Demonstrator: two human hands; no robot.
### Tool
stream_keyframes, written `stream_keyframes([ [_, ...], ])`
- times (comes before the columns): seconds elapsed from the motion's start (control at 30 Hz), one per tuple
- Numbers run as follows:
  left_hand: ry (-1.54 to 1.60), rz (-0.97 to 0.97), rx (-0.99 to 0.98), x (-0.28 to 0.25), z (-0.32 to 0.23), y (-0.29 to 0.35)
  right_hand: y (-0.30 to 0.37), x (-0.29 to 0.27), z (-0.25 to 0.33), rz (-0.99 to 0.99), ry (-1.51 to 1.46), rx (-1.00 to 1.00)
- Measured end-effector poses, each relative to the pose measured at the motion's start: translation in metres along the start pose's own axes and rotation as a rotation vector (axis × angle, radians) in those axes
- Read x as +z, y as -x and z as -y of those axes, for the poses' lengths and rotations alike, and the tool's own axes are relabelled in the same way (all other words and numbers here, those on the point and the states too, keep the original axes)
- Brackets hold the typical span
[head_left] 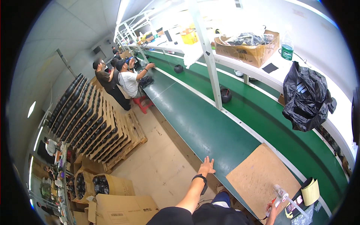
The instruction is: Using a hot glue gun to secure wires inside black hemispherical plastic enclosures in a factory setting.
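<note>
My left hand [207, 166] rests at the near edge of the green work surface [187, 116], fingers spread and holding nothing. At the lower right, my right hand [270, 210] is wrapped round a white and red pistol-shaped tool [278, 200] with a clear, rounded end. This tool is over the near right corner of a brown board [260, 170] lying on the surface. Beside it are a phone [294, 206], a roll of pale yellow material [310, 190] and some clear plastic wrap [304, 217].
Beyond a white rail runs a green belt with dark round objects [225, 95] on it. A black bag [307, 95] hangs from the shelf at right, near an open carton [247, 48]. Co-workers [129, 80] are farther along. Loaded trays [90, 120] and cartons [123, 208] stand left.
</note>
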State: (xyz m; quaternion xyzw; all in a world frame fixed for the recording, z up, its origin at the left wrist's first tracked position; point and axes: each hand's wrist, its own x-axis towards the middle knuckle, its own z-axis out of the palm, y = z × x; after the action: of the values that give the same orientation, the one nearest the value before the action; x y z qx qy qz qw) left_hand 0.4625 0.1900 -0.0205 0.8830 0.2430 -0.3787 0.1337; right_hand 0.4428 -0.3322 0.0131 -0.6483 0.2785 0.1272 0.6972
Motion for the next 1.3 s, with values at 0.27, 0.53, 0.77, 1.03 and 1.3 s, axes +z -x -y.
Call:
stream_keyframes([
  [0.27, 0.076, -0.096, 0.215, -0.006, 0.023, -0.018, 0.025, -0.007, 0.02, 0.042, -0.031, 0.052],
  [0.53, 0.268, -0.378, 0.332, -0.146, -0.051, -0.084, 0.031, 0.017, 0.026, -0.159, 0.091, -0.02],
  [0.77, 0.368, -0.658, 0.466, -0.265, -0.085, -0.214, 0.059, 0.043, 0.055, -0.24, 0.102, 0.021],
  [1.03, 0.345, -1.04, 0.482, -0.321, -0.082, -0.33, 0.094, 0.059, 0.031, -0.31, -0.005, 0.122],
  [1.3, 0.007, -0.833, 0.495, -0.357, -0.093, -0.318, 0.103, 0.069, 0.043, -0.318, 0.045, 0.096],
])
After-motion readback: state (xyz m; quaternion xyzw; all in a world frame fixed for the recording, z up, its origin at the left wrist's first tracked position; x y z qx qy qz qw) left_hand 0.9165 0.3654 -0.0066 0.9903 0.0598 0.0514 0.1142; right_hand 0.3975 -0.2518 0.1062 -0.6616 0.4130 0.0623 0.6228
